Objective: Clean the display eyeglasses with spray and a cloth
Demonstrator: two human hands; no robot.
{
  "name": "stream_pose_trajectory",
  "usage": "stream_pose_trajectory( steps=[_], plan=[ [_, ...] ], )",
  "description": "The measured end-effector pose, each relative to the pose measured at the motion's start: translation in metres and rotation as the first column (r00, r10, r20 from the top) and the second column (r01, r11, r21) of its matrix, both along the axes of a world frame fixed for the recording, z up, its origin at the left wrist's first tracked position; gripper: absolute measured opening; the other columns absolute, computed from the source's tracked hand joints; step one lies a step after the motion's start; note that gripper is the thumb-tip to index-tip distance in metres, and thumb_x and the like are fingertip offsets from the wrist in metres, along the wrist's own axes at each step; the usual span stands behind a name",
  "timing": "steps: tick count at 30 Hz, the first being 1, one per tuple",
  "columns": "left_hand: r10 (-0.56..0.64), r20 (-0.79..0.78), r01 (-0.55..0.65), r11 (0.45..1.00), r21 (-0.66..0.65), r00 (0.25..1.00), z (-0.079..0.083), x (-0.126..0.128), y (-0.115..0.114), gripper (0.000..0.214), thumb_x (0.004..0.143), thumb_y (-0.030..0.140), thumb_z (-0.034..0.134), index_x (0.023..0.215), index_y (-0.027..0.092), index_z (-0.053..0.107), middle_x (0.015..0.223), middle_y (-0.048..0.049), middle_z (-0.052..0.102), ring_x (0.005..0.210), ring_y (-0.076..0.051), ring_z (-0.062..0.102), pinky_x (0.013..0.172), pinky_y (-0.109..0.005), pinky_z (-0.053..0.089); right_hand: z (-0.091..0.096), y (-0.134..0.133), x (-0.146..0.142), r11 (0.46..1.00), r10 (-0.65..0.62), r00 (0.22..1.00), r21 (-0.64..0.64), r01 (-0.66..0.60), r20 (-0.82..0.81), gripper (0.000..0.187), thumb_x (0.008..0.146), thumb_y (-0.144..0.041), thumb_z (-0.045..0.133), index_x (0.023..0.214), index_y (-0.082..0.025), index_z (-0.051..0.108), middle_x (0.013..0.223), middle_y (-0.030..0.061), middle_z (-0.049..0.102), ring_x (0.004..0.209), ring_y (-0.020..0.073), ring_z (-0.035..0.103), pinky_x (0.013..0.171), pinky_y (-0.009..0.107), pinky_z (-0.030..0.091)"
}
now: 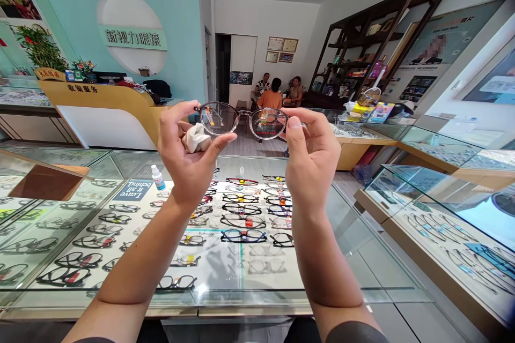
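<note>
A pair of eyeglasses [243, 113] with round lenses and a thin frame is held up level in front of me, above the glass display case. My left hand [187, 150] is closed on its left end, thumb at the lower rim. A crumpled pale cloth [196, 138] is tucked in that same palm. At the other end, my right hand [309, 155] pinches the frame between thumb and fingers. Red lettering shows on the right lens, and orange and white marks on the left one. The temples are mostly hidden behind the fingers.
Below my hands, the glass display case [386, 289] holds several rows of eyeglasses [243, 209]. A small white spray bottle [157, 177] stands near its far edge. A mirror-like brown panel [48, 182] is at left. More glass cases [442, 187] stand right. Several people [271, 95] sit at the back.
</note>
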State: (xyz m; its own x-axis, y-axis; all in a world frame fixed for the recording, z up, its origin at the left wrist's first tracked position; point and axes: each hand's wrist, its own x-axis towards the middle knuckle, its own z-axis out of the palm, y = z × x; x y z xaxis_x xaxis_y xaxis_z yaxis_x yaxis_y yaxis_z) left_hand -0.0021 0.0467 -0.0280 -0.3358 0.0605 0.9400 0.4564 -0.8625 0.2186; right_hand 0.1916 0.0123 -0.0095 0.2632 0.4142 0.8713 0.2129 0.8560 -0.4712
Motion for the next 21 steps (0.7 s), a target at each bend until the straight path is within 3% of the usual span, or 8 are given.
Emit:
stream_pose_trajectory(
  steps=[4,10,21],
  plan=[
    [-0.012,0.003,0.012,1.0,-0.018,1.0,0.0,-0.001,0.001,0.071,0.077,0.068,0.097,0.133,0.035,0.07,0.126,-0.0056,0.07,0.091,-0.02,0.068,0.075,-0.037,0.06,0.001,-0.002,0.0,0.999,-0.031,0.999,0.013,0.031,0.02,0.022,0.111,-0.044,0.062,0.118,-0.028,0.076,0.11,0.0036,0.077,0.102,0.0183,0.075,0.091,0.038,0.063],
    [-0.12,-0.021,0.118,0.988,-0.096,0.993,0.001,-0.007,0.009,0.075,0.079,0.074,0.093,0.137,0.035,0.068,0.126,-0.0072,0.071,0.116,-0.028,0.072,0.096,-0.043,0.063,0.002,-0.007,-0.001,0.992,-0.122,0.992,0.026,0.121,0.029,0.021,0.109,-0.044,0.065,0.116,-0.028,0.076,0.114,0.0049,0.077,0.104,0.0198,0.075,0.092,0.039,0.063],
    [-0.121,-0.055,0.115,0.988,-0.1,0.991,0.001,-0.008,0.012,0.077,0.08,0.077,0.09,0.138,0.031,0.068,0.122,-0.0074,0.074,0.118,-0.029,0.076,0.093,-0.041,0.064,0.002,-0.009,-0.001,0.991,-0.132,0.991,0.033,0.131,0.034,0.02,0.109,-0.044,0.065,0.115,-0.028,0.076,0.114,0.0049,0.075,0.104,0.0206,0.073,0.091,0.04,0.062]
  ],
)
